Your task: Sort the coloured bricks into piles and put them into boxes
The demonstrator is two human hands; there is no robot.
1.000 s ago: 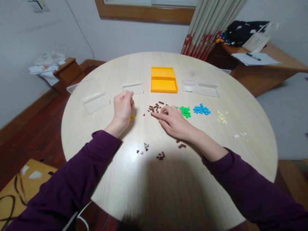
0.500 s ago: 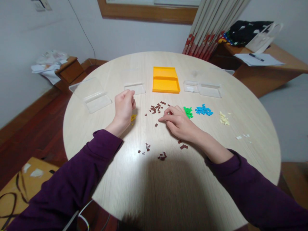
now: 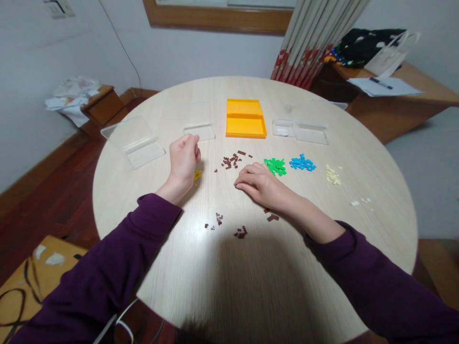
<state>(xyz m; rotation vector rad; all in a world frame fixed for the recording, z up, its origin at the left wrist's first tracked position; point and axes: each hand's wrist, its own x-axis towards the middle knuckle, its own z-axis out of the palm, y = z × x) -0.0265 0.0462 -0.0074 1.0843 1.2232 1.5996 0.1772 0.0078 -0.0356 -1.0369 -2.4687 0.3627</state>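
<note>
My right hand (image 3: 260, 184) is pinched low over the middle of the table, thumb against fingertips, on a small brown brick that the fingers almost wholly cover. My left hand (image 3: 184, 160) is curled into a fist beside a little heap of yellow bricks (image 3: 197, 175); whatever it may hold is hidden. Between the two hands, slightly farther back, lies a loose pile of brown bricks (image 3: 231, 161). Closer to me are smaller brown groups (image 3: 241, 232), some also at the left and right. Green bricks (image 3: 275, 166) lie just behind my right hand.
Blue bricks (image 3: 302, 162), cream bricks (image 3: 333, 175) and a few white pieces (image 3: 355, 203) lie to the right. An open yellow box (image 3: 246, 135) stands at the back. Clear plastic boxes stand either side of it: one left (image 3: 146, 154), one right (image 3: 312, 133). The round table's edge (image 3: 93, 181) curves around.
My right hand has moved slightly toward me and left, closing its fingertips on the lone brown brick that lay in the open. More of the green pile shows. My left fist keeps its place.
</note>
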